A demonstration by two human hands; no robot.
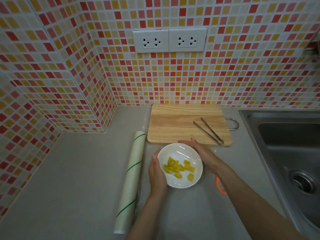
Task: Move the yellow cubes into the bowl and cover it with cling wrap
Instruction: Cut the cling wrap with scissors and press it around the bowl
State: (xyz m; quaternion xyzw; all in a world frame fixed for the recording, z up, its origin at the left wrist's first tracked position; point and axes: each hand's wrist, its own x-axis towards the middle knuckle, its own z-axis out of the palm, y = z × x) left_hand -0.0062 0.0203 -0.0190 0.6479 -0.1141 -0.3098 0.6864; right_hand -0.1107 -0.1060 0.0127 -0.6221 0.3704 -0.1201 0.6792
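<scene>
Far left on the table [78,170]: the cling wrap roll [131,181] is lying lengthwise, just beside the bowl, nobody touching it.

Next right: left hand [156,172] is cupping the bowl's left wall, fingers curved round the side, pressing the film down against it. The grip is a wrap-around hold on the bowl, not a pinch.

Centre: the white bowl [199,163] is sitting on the table, just in front of the cutting board [173,123]. Yellow cubes [180,168] are all lying inside it, none showing on the board. A shiny cling wrap sheet [180,153] is stretching across the rim, glare visible over the top half.

Right: right hand [199,149] is cupping the far-right wall the same way, fingers curled round it, smoothing film down.

Further right: tongs [209,131] are resting on the board, unused. An orange ring [220,187] is peeking out beside the right forearm; can't tell what it is. Sink [285,144] is sitting at the far right.

Handling read: bowl looks ceramic, so stiff, fairly heavy, breakable and slick on the outside. Film is thin, soft, clingy, tearing easily. Best hold is low on both side walls with 2 palms, pressing film under the rim, never on the stretched top.

Judgement: task is looking nearly done, just sealing edges.
</scene>
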